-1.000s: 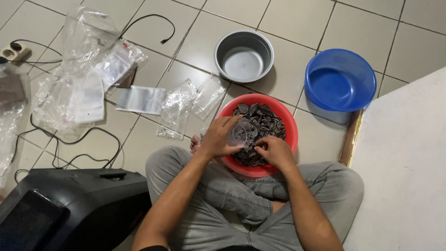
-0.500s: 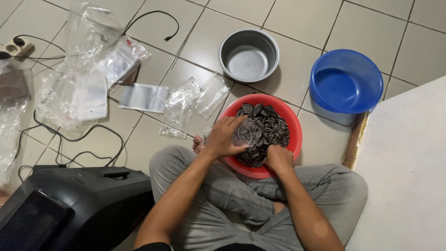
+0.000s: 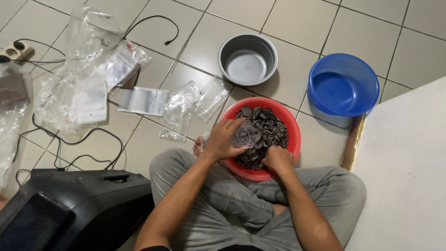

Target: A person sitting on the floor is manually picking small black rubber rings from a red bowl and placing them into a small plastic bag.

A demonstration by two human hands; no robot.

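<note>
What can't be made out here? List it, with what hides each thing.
Head view, the only one:
- Right hand: its fingers are buried in the dark pieces in the red basin, so any grasp is hidden.
- Small clear bag in the left hand: contents too small to tell.
- Black machine: cut off by the bottom edge.

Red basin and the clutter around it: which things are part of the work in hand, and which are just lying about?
In hand:
left hand
small clear bag, held by it over the basin
right hand, down in the pieces
red basin
dark striped pieces

Lying about:
grey metal pot
blue basin
loose clear bags
black cables
black machine
</note>
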